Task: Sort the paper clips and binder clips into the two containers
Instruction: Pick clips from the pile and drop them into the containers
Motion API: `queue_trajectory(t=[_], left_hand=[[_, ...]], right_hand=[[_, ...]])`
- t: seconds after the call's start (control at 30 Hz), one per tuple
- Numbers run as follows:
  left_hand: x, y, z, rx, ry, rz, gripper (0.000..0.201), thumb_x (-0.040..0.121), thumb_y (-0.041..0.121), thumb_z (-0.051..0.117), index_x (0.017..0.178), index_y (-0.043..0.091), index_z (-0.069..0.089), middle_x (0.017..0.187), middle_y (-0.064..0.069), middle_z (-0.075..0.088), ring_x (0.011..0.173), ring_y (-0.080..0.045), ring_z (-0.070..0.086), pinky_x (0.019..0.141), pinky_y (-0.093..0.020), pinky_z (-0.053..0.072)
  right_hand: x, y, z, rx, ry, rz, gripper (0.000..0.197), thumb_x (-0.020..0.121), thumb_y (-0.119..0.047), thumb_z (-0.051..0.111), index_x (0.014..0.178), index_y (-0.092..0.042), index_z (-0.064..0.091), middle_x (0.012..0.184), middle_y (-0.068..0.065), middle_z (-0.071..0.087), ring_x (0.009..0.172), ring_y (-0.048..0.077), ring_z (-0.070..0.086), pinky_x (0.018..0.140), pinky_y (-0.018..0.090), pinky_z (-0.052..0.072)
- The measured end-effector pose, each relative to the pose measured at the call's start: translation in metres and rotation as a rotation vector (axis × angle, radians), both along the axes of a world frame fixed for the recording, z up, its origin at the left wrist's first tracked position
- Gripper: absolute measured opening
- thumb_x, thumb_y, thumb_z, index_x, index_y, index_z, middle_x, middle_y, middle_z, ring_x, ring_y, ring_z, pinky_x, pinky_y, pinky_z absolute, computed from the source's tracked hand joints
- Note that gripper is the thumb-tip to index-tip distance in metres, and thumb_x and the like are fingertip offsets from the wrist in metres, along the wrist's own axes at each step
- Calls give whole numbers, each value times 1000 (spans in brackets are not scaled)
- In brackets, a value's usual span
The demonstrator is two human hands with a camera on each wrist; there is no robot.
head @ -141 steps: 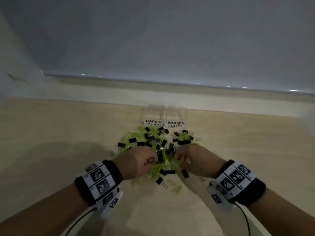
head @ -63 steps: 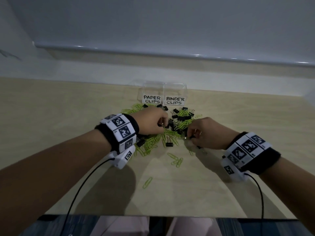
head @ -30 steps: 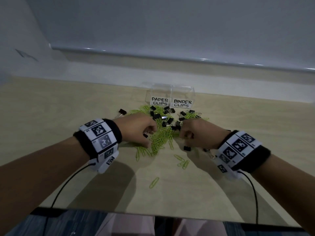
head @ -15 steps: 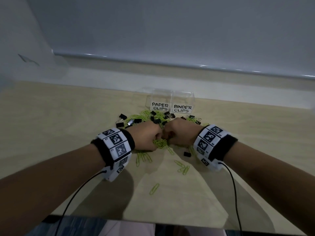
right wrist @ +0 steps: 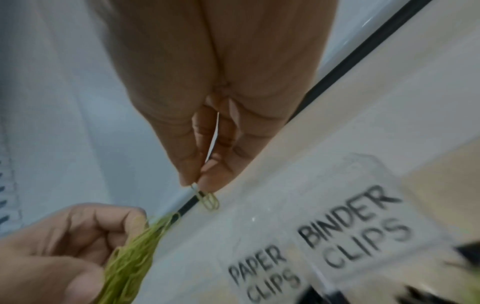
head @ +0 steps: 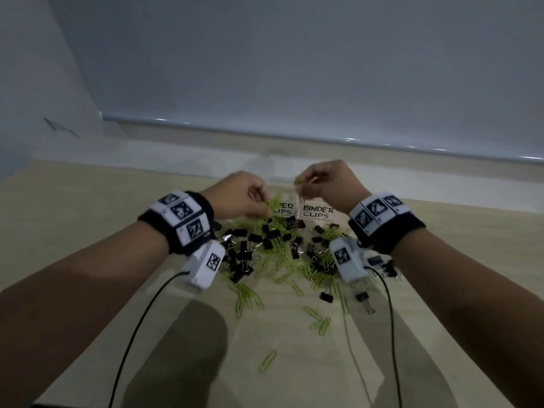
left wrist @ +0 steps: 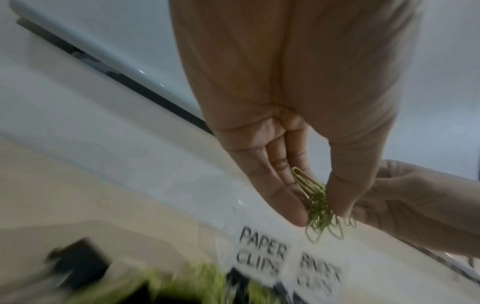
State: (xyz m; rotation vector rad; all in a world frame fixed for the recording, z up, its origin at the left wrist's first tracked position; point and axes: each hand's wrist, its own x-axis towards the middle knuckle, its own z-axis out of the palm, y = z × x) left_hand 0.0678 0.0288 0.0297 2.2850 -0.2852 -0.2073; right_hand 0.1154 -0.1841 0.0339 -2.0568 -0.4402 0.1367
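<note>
Two clear containers stand at the back of the pile: one labelled PAPER CLIPS (head: 283, 208) (right wrist: 262, 273), one labelled BINDER CLIPS (head: 318, 212) (right wrist: 355, 228). My left hand (head: 235, 195) is raised in front of the paper-clip container and pinches a bunch of green paper clips (left wrist: 318, 207) (right wrist: 130, 259) between thumb and fingers. My right hand (head: 326, 181) hovers above the containers, pinching a green paper clip or two (right wrist: 209, 200) at the fingertips. A mixed pile of black binder clips (head: 244, 254) and green paper clips (head: 282, 251) lies on the table below both wrists.
The pale wooden table (head: 88, 219) ends at a wall ledge (head: 294, 136) just behind the containers. Stray green paper clips (head: 268, 360) (head: 321, 322) lie nearer me. Cables (head: 138, 328) hang from both wrist cameras over the table.
Both hands have lifted off the pile and moved back towards the containers, each now holding green paper clips; half a second ago they met over the pile.
</note>
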Motion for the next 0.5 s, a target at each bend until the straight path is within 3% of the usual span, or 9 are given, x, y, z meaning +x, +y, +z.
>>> queue_trajectory(t=[0.07,0.13,0.27,0.33,0.5], left_hand=[[22,0,11,-33,-58,63,14,80,10,74,90,7,65,83,-5,70,65,-11,67,67,-22,58],[43,-4,16,-19,-107,130,14,79,8,74,90,4,65,82,-8,70,65,-14,66,68,-26,58],[70,-24,7,227,-164,151,12,77,11,74,85,6,67,72,4,61,67,-13,60,62,-26,49],[76,-32,-1,351,-165,121,9,76,12,73,82,11,66,77,2,62,74,-17,59,61,-24,44],[79,-36,-6,449,-172,30,17,77,14,75,91,6,72,95,-6,70,86,-21,65,78,-32,53]], right_hand=[[21,12,1,97,-19,-94,8,78,-3,72,76,-9,68,80,12,70,72,22,67,79,38,60],[37,24,-10,70,-31,-174,8,77,-4,74,75,-11,69,78,9,70,72,24,69,81,42,59],[41,30,-32,-217,-90,-222,17,75,-9,76,92,-9,74,92,9,73,84,19,68,82,30,56],[35,23,-33,-256,-146,-215,17,76,-7,74,93,-10,74,93,7,73,84,17,67,81,28,55],[-1,7,-27,-368,-182,-17,11,79,-6,70,88,-11,74,86,2,73,76,10,67,78,23,56]])
